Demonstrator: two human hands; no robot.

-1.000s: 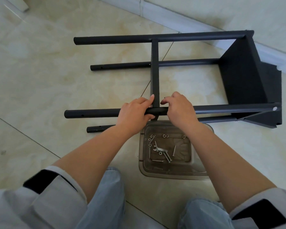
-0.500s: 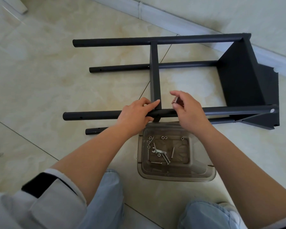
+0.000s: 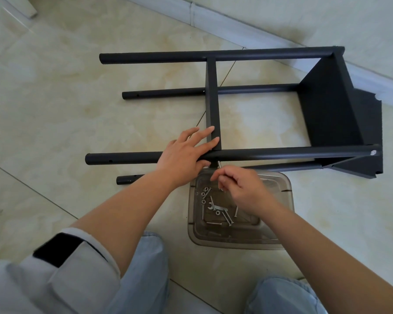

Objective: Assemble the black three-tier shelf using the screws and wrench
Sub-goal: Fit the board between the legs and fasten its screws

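The black metal three-tier shelf frame (image 3: 236,105) lies on its side on the pale marbled tile floor (image 3: 55,109), its long axis running left to right: the four round posts point their open ends left, and the one fitted black shelf panel (image 3: 331,105) stands at the right end. A second, narrow black tier (image 3: 212,103) sits mid-frame, crosswise between the posts. Just in front stands a smoky clear plastic tray (image 3: 281,243) holding silver screws (image 3: 227,219), washers and a small flat silver wrench (image 3: 217,208).

A second ago both hands gripped the near post (image 3: 281,152) at the middle tier. Now the left hand (image 3: 186,155) lies flat, fingers straight, pressing that joint, while the right hand (image 3: 241,189) has dropped below the post and pinches a silver screw (image 3: 219,164) at its underside. The tier looks aligned, so this seems to be the fastening step; that corner appears not yet tightened.
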